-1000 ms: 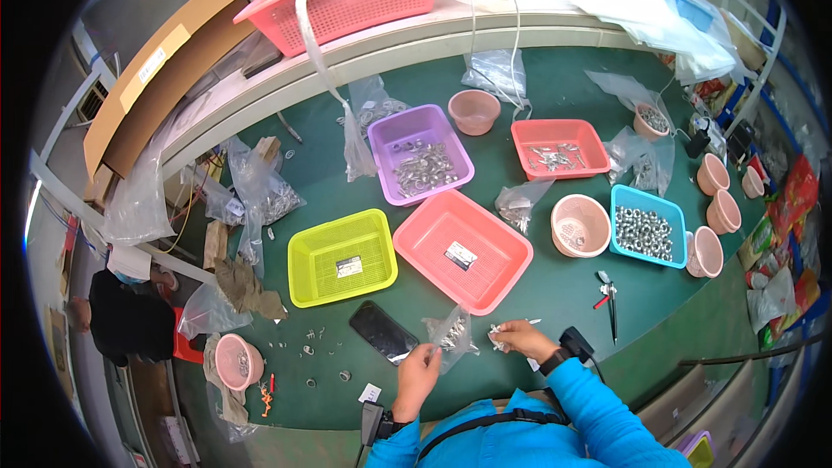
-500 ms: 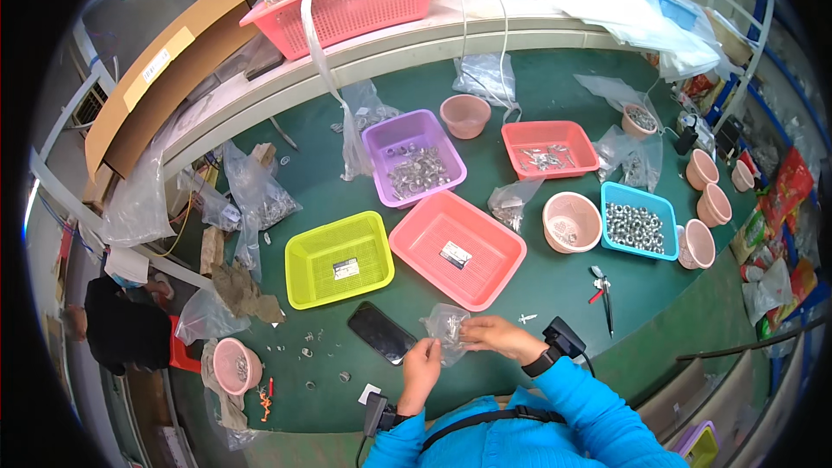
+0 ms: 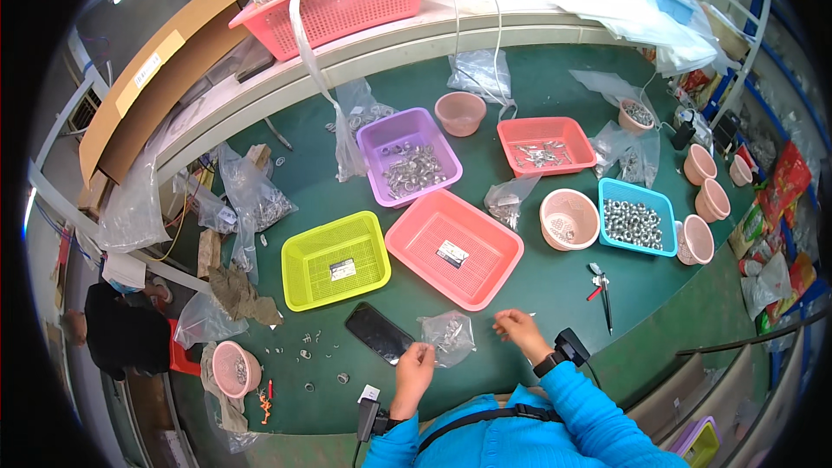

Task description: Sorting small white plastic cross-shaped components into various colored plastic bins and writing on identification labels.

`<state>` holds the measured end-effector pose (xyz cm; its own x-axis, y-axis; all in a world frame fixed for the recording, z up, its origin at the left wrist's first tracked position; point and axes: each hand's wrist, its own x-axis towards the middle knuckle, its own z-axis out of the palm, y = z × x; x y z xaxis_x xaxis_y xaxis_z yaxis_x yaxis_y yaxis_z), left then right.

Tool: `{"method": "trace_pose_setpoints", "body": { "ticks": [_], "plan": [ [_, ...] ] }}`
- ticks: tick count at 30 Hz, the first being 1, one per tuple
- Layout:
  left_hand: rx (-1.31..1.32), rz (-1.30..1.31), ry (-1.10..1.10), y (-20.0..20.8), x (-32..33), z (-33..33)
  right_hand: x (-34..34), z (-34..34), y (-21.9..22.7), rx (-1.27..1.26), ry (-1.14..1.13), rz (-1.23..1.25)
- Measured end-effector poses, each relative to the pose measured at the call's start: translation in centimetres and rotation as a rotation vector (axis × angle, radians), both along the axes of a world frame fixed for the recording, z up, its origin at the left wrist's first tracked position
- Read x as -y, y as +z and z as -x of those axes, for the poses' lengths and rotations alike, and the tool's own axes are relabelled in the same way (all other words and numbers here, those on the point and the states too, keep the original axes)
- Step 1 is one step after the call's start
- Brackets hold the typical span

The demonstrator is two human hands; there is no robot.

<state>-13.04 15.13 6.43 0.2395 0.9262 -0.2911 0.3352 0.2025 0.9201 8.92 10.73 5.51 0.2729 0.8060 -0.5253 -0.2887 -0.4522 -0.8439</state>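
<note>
The right hand has been drawn away from the clear bag beside the left hand; neither grip's state can be told. A white label is borne by the pink basket.

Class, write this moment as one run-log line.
left hand: at edge of clear bag | right hand: apart from bag, grip unclear | bag: metal parts inside | nearby: black phone

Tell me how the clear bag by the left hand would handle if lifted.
The clear bag would probably sag, its see-through film looking thin and creased. The small metal pieces inside could make it fairly heavy for its size and would likely slide together.
</note>
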Motion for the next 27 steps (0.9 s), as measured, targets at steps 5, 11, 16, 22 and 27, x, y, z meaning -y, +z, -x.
{"method": "trace_pose_setpoints", "body": {
  "ticks": [5, 11, 16, 22, 27],
  "plan": [
    [0.057, 0.010, -0.001, 1.1, 0.1, -0.9, -0.3, 3.5, -0.8, 0.187, 0.244, 0.118],
    [0.022, -0.043, 0.065, 1.3, -0.6, 0.6, -0.9, 4.5, 1.6, 0.827, 0.403, -0.232],
    [-0.178, -0.044, -0.037, 2.6, -0.2, 1.2, 0.1, 1.0, -2.0, 0.339, 0.315, -0.110],
    [-0.489, -0.673, -0.351, 7.1, 1.2, -2.4, 2.7, -4.7, -5.4, 1.248, 0.217, -0.110],
    [-0.910, -0.173, -0.547, 6.4, 0.0, -4.5, 2.5, -5.4, -7.2, 1.392, 0.327, -0.083]
  ]
}}
